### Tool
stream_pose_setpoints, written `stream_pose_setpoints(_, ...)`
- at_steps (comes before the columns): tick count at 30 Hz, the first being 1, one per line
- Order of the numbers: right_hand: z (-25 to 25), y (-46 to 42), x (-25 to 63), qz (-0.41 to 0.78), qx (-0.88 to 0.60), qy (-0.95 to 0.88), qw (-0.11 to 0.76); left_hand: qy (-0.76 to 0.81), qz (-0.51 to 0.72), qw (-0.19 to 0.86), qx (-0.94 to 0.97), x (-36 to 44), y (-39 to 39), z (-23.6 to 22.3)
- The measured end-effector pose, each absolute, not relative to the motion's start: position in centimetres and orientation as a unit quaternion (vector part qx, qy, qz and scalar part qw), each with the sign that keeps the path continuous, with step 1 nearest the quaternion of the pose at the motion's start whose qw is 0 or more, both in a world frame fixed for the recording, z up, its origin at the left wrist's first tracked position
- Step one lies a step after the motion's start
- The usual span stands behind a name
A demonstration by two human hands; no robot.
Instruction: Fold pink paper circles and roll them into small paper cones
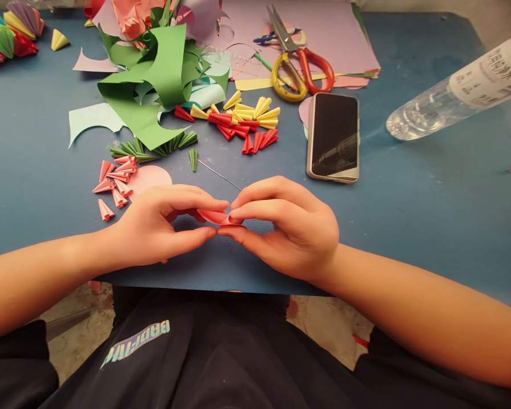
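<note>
Just above the table's near edge, a piece of pink paper (214,217) is held between my two hands, curled or folded. My right hand (287,227) pinches its right end between thumb and fingers. From the other side, my left hand (166,224) closes on it, fingertips above and thumb below; part of the paper is hidden behind the fingers. A pink paper circle (151,180) lies partly beneath my left hand. Beside it are several small pink paper cones (120,184). Beyond my fingertips lie a thin metal rod (217,172) and a single green cone (193,161).
Red and yellow cones (242,122) and green cones (174,143) lie farther back, by green paper scraps (166,62). Scissors (300,62) rest on pink sheets (340,34). A phone (334,136) and a water bottle (447,91) are at right on the blue table (430,216).
</note>
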State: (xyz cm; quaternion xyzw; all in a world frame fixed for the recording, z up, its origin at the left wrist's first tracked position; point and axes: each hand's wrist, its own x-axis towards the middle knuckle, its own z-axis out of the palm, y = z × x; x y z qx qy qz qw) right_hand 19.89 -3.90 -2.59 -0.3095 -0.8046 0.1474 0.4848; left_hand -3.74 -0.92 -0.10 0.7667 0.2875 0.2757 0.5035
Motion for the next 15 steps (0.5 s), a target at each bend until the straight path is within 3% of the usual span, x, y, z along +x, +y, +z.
stream_pose_setpoints(15,-3.49,-3.53,19.68,0.190,-0.359,-0.791,0.456,0.358,0.298,0.421,0.779,-3.89,-1.27,-0.64)
